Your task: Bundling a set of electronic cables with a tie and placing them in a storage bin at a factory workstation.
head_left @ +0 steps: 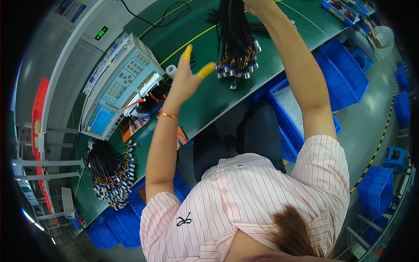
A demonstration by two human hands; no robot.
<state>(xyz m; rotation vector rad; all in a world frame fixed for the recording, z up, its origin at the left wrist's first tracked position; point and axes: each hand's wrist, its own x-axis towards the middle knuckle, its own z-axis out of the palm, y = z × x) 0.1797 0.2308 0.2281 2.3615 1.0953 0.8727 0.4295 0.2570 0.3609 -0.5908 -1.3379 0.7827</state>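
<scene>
My left hand point(188, 81) is raised over the green bench with thumb and a finger spread apart. Yellow finger cots cover both fingertips, and nothing is between them. At the top edge my right hand point(258, 6) is at the upper end of a bundle of black cables point(235, 30), closed round it as far as shows; its fingers are partly cut off. The cables run toward me and end in silver and blue round metal connectors point(235, 67) with orange and yellow wires. A white roll point(171, 70) stands beside my left wrist.
A bench tester point(120, 85) with a lit screen stands left, colored leads at its front. Another heap of black cables with connectors point(111, 174) lies at the lower left. Blue bins point(342, 74) stand right of the green bench point(209, 105). Another person point(377, 41) sits far right.
</scene>
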